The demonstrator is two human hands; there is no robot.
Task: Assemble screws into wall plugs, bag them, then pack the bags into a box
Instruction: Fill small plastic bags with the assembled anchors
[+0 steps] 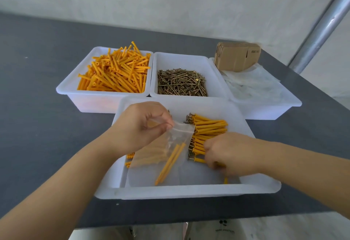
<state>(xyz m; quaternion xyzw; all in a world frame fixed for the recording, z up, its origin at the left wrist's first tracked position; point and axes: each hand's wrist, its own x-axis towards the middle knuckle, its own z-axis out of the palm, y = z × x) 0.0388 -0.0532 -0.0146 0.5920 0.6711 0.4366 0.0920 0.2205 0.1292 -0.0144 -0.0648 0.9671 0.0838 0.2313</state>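
My left hand (140, 126) pinches the top edge of a small clear plastic bag (170, 150) over the near white tray (189, 191). Two or three orange plugs with screws lie inside the bag. My right hand (229, 154) reaches into the pile of assembled plugs with screws (206, 129) in that tray, its fingers curled around some of them; the fingertips are blurred. More assembled plugs show under the bag at the left.
At the back stand three white trays: orange wall plugs (113, 73) on the left, brass screws (181, 83) in the middle, clear bags (251, 86) on the right with flat cardboard boxes (236, 56) on top. A metal pole (322, 25) rises at right.
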